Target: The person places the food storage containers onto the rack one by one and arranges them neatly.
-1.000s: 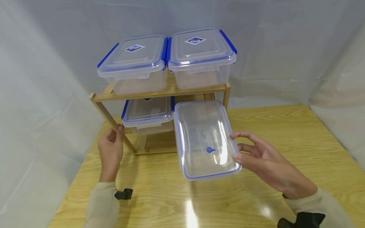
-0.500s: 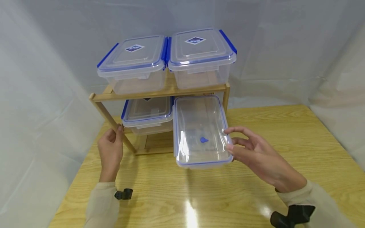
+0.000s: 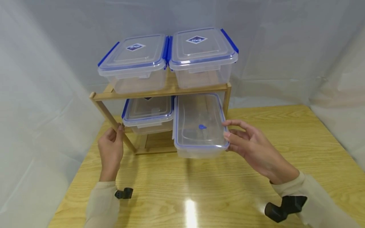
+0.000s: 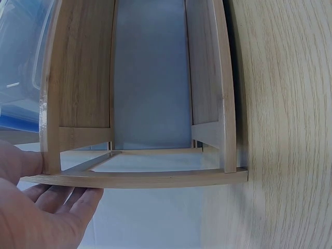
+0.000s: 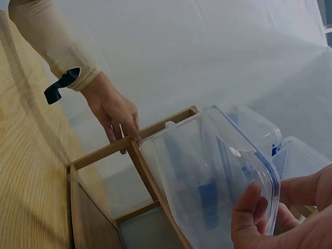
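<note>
Right hand (image 3: pixel 251 147): clear box (image 3: pixel 198 126) gripped at its right near corner, partly under the shelf.
Left hand (image 3: pixel 110 148): rack's (image 3: pixel 159 92) left leg held.

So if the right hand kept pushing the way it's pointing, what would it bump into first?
The right hand already holds the box, its fingers pointing left. Beyond that box, the next thing in line looks like the lidded box beside it, though depth is hard to judge.
</note>
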A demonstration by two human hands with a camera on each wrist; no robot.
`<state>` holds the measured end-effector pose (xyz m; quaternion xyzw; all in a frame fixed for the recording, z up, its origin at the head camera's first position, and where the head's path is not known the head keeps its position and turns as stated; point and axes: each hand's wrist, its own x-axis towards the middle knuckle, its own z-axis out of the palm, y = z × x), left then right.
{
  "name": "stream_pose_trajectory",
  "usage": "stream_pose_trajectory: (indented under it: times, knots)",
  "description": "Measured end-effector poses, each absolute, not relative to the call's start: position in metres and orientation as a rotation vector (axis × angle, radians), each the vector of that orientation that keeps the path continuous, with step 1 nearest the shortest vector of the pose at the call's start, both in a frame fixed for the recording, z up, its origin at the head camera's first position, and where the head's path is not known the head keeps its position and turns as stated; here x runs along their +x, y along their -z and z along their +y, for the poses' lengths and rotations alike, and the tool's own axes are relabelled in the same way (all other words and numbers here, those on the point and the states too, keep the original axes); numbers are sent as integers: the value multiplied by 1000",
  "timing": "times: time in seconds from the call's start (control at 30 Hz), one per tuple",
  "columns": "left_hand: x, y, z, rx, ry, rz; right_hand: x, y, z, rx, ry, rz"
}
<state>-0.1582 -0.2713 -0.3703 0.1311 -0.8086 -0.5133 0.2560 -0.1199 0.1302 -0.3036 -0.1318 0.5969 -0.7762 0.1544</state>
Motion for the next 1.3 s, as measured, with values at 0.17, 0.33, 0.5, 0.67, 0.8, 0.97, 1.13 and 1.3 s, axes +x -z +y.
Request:
stream_pose_trajectory:
  times: [0.17,0.33,0.5,0.67,0.8,0.97,1.13,1.3]
  knots:
    - [-158,370,-271,350,1385,-2191,-125,301,127,-339,2229,1744]
    - [-159,369,-271,346,1376,-2188,-129,297,126,-300,2140,1859]
    - [-158,369,-271,326,1383,-2182,-132,295,123,-288,2113,1920]
    - [-157,369,-270,316,1386,-2182,-135,293,123,-280,2084,1967]
    - [-157,369,-270,332,1380,-2195,-139,293,122,-297,2096,1969]
    - [-157,368,-270,353,1401,-2192,-142,297,122,-296,2166,1921]
    - [-157,368,-270,361,1402,-2196,-145,302,119,-254,2311,1809]
    - [-156,367,-269,350,1397,-2198,-149,309,113,-233,2479,1677]
